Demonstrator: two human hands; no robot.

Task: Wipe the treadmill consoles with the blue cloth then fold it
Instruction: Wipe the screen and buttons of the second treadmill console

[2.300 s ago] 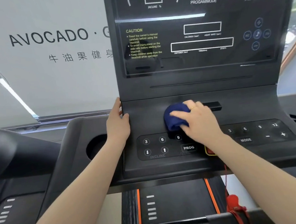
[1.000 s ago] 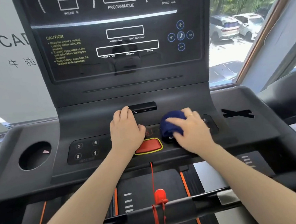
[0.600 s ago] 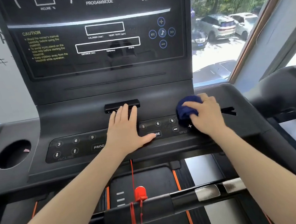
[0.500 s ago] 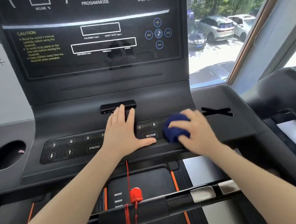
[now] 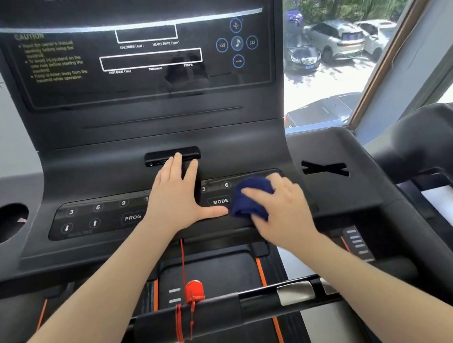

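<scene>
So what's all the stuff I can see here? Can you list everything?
Treadmill console: one, black, straight ahead, filling the middle.
Display panel: one, black with white and blue markings, upper part of the console.
Button strip: one, black with white labels, lower console, under both hands.
Cup holder: one, black round hole, far left.
Safety clip: one, red, on a red cord, at the handlebar below.
Handlebar: one, black, across the bottom.
Cars: several, white and dark, outside the window on the right.
Blue cloth: one, dark blue, bunched on the buttons beside MODE.
Left hand: flat on the console centre.
Right hand: grips the cloth.
</scene>
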